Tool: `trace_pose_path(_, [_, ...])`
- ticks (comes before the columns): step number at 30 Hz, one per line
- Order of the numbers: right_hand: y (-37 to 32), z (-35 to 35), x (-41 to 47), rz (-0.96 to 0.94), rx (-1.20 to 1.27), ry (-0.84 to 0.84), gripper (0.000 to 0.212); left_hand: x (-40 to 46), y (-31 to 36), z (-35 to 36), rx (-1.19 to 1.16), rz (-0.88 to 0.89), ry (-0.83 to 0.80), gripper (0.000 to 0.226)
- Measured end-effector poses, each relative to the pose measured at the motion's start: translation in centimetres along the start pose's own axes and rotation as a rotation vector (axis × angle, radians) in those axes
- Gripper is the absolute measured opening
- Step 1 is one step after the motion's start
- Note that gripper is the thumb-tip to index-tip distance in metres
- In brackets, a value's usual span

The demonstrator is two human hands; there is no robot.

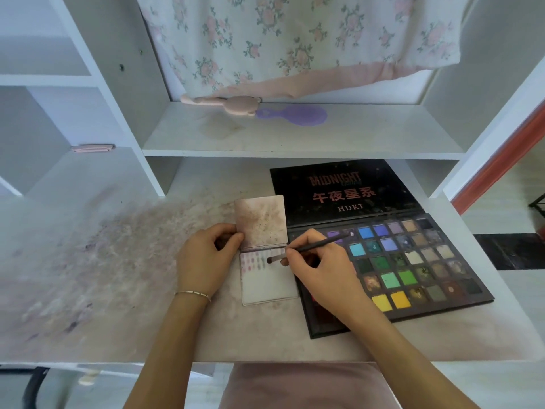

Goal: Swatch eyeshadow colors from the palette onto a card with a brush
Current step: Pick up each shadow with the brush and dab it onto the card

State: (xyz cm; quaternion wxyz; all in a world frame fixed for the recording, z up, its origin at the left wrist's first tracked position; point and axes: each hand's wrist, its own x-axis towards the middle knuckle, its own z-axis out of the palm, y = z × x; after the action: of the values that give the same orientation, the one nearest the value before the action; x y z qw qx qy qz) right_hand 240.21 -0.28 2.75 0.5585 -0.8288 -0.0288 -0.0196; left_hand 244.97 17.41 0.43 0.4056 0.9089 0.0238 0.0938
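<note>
An open black eyeshadow palette (413,261) with several coloured pans lies on the right of the desk, its lid flat behind it. A folded white card (268,281) sits left of the palette, its stained upper flap raised, with rows of pinkish and grey swatches near the fold. My right hand (318,261) grips a thin dark brush (312,247), whose tip touches the card just right of the swatches. My left hand (206,258) holds the card's left edge at the fold, thumb and fingers pinching the flap.
The white desk (118,276) is smeared with powder stains on the left. A shelf above holds a pink brush (224,102) and a purple hand mirror (295,115). A floral cloth (295,39) hangs behind. A pink stool (306,385) stands below the desk edge.
</note>
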Motion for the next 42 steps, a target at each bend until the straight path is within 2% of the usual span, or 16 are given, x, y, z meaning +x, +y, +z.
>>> trace_pose_path(29, [0.61, 0.32, 0.26, -0.023, -0.065, -0.032, 0.021, 0.02, -0.09, 0.10, -0.053, 0.002, 0.003, 0.009])
trace_pose_path(32, [0.56, 0.33, 0.28, -0.030, -0.075, -0.031, 0.022, 0.00, -0.03, 0.04, -0.057, 0.011, 0.005, 0.017])
trace_pose_path(36, [0.64, 0.21, 0.11, -0.033, -0.072, -0.049, 0.021, 0.01, -0.10, 0.09, -0.053, 0.009, 0.007, 0.008])
trace_pose_path(42, [0.61, 0.24, 0.25, -0.040, -0.082, -0.042, 0.021, 0.03, -0.09, 0.09, -0.046, 0.015, 0.002, 0.009])
